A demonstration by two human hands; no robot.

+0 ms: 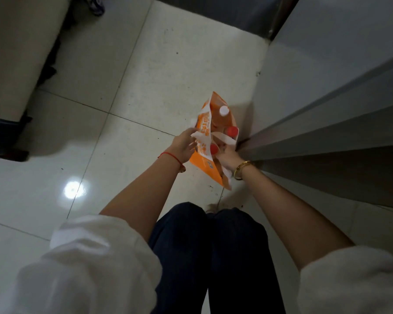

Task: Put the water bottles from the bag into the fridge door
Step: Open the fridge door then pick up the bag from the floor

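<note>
Water bottles (233, 131) sit in the orange bag (203, 163), which stands on the tiled floor (127, 87) at its right edge, touching the foot of the grey fridge (327, 105). 3 caps show in the bag's mouth: 1 white, 2 red. Step in hand, prob.: opening the bag & taking the 1st bottle, so the task looks barely begun. L hand (183, 148) is at the bag's left rim, fingers curled & pinching the white handle strip to hold the mouth wide. R hand (227, 158) reaches into the mouth just beside the near red cap (213, 148); its fingers are hidden behind the back of the hand, so can't tell if they close on a bottle. Nxt move calls for a firm grip round a bottle neck, a straight lift clear of the handles w/ L hand steadying the thin bag, then a reach to the fridge door; no door shelf is in view. Room: pale furniture (16, 53) at far left, lamp glare (74, 189) on the glossy tiles, dark specks near the bag, fridge along the right.
</note>
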